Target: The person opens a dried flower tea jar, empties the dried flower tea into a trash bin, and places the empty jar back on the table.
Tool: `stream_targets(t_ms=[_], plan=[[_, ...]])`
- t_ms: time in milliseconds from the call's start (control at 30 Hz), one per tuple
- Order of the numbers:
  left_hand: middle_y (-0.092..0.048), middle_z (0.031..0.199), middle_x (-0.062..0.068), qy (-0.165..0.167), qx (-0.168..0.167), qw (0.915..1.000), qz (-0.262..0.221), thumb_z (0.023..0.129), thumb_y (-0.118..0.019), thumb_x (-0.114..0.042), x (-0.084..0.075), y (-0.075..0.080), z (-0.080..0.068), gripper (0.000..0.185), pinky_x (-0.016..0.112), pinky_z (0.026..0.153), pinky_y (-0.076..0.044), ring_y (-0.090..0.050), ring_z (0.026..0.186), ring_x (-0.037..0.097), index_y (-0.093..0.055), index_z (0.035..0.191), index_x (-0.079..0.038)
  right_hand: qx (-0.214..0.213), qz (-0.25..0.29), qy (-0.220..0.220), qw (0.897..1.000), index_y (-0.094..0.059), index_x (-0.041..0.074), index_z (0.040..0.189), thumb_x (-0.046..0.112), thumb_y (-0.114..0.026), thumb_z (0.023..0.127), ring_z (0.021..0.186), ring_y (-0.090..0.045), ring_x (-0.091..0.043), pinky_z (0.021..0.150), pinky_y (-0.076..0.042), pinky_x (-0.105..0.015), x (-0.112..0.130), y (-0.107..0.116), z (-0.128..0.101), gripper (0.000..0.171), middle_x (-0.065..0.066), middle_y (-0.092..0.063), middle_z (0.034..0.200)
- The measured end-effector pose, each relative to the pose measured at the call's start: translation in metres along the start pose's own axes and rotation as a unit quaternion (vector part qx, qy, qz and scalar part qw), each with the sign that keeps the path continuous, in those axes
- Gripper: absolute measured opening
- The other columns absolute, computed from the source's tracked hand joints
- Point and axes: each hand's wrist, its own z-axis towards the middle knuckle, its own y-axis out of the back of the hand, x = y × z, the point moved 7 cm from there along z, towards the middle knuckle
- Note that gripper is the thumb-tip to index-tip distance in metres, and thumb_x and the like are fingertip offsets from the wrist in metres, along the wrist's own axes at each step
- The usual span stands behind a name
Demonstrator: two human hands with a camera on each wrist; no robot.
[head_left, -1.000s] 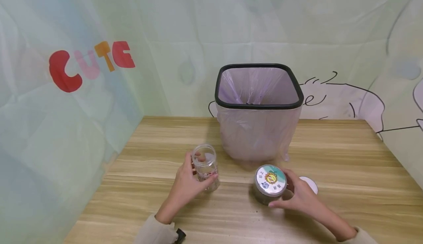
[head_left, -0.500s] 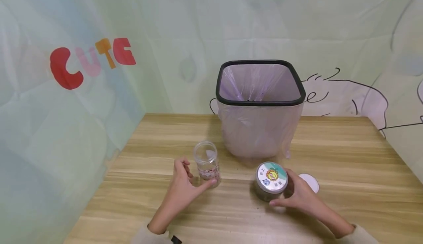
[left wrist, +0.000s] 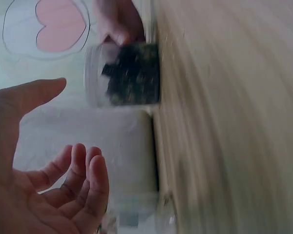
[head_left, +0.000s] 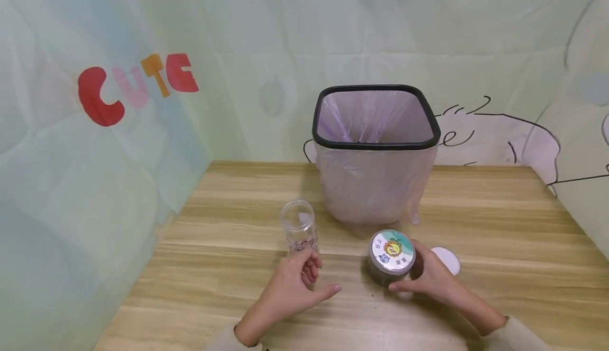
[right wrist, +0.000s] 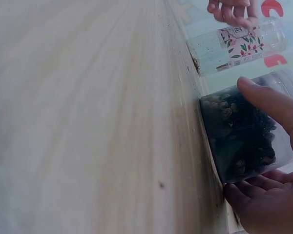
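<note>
1. The right hand (head_left: 430,277) curls its thumb and fingers around a lidded jar (head_left: 391,258) of dark contents, which stands on the wooden surface (head_left: 499,234).
2. The left hand (head_left: 295,287) holds nothing; its fingers are loosely bent, just in front of a clear open bottle (head_left: 298,228) with a floral label.
3. A white lid (head_left: 448,259) lies flat just right of the jar.
4. Behind both stands a bin (head_left: 376,150) lined with a pale purple bag, near the wall.
</note>
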Motion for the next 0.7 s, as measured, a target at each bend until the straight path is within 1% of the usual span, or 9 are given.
stream_targets(t_ms=[67,133,167,267,333,433,533,600,700], plan=[[-0.06,0.085,0.003,-0.012,0.017,0.9996,-0.019,0.077,-0.086,-0.039,-0.005,-0.012,0.005,0.042,0.028,0.067,-0.056,-0.063,0.074,0.02,-0.057,0.098,-0.017,-0.001,0.005,0.005,1.0,-0.048,-0.011,0.135,0.013,-0.096,0.062,0.113,-0.056,-0.004,0.096,-0.04,-0.015,0.0,0.0,0.001,0.091,-0.02,-0.062,0.125],[-0.061,0.092,0.0,-0.026,0.03,0.9989,-0.026,0.079,-0.085,-0.04,-0.012,-0.022,0.01,0.044,0.028,0.072,-0.057,-0.064,0.082,0.021,-0.058,0.104,-0.017,-0.003,0.004,0.007,1.0,-0.049,-0.01,0.136,0.013,-0.096,0.062,0.114,-0.055,-0.004,0.097,-0.038,-0.014,0.0,0.0,0.001,0.09,-0.019,-0.062,0.126],[-0.061,0.096,-0.002,-0.033,0.033,0.9987,-0.022,0.08,-0.084,-0.042,-0.016,-0.026,0.013,0.046,0.027,0.075,-0.056,-0.065,0.087,0.021,-0.058,0.107,-0.017,-0.004,0.002,0.007,1.0,-0.049,-0.009,0.136,0.014,-0.096,0.062,0.115,-0.055,-0.004,0.098,-0.037,-0.014,0.0,-0.001,0.002,0.091,-0.018,-0.062,0.127],[-0.058,0.112,-0.005,-0.039,0.041,0.9983,-0.01,0.081,-0.081,-0.048,-0.026,-0.036,0.023,0.055,0.027,0.086,-0.054,-0.062,0.102,0.019,-0.056,0.119,-0.018,-0.008,-0.007,0.007,1.0,-0.051,-0.005,0.137,0.017,-0.097,0.061,0.117,-0.054,-0.005,0.1,-0.034,-0.014,-0.001,-0.001,0.003,0.091,-0.015,-0.063,0.128],[-0.055,0.121,-0.005,-0.041,0.048,0.998,-0.009,0.081,-0.08,-0.05,-0.03,-0.042,0.031,0.062,0.027,0.092,-0.051,-0.059,0.111,0.019,-0.053,0.127,-0.019,-0.01,-0.009,0.01,1.0,-0.051,-0.004,0.137,0.017,-0.097,0.061,0.117,-0.054,-0.005,0.1,-0.034,-0.015,-0.002,-0.001,0.004,0.091,-0.013,-0.063,0.127],[-0.05,0.133,-0.003,-0.046,0.056,0.9974,0.001,0.08,-0.08,-0.052,-0.037,-0.049,0.043,0.074,0.03,0.097,-0.049,-0.055,0.119,0.019,-0.049,0.139,-0.019,-0.01,-0.006,0.016,1.0,-0.052,-0.003,0.137,0.016,-0.097,0.06,0.116,-0.054,-0.006,0.1,-0.035,-0.015,-0.003,-0.002,0.006,0.091,-0.013,-0.063,0.127],[-0.047,0.14,-0.002,-0.06,0.066,0.9951,0.042,0.079,-0.079,-0.056,-0.043,-0.056,0.054,0.085,0.035,0.102,-0.046,-0.05,0.125,0.017,-0.044,0.147,-0.018,-0.007,0.0,0.014,1.0,-0.051,-0.002,0.138,0.015,-0.097,0.06,0.116,-0.054,-0.006,0.1,-0.035,-0.016,-0.004,-0.002,0.007,0.092,-0.012,-0.063,0.127],[-0.046,0.143,-0.003,-0.072,0.074,0.9919,0.075,0.079,-0.078,-0.058,-0.047,-0.061,0.06,0.089,0.039,0.104,-0.043,-0.047,0.128,0.015,-0.042,0.15,-0.017,-0.005,0.006,0.01,1.0,-0.05,-0.001,0.139,0.015,-0.097,0.061,0.116,-0.054,-0.007,0.101,-0.035,-0.017,-0.005,-0.002,0.007,0.092,-0.011,-0.062,0.127],[-0.046,0.144,-0.001,-0.088,0.084,0.9867,0.107,0.078,-0.078,-0.059,-0.051,-0.068,0.069,0.092,0.039,0.107,-0.04,-0.042,0.132,0.013,-0.042,0.151,-0.014,-0.002,0.021,0.005,1.0,-0.05,0.0,0.139,0.013,-0.096,0.061,0.115,-0.054,-0.007,0.1,-0.035,-0.018,-0.006,-0.003,0.007,0.091,-0.011,-0.062,0.127]])
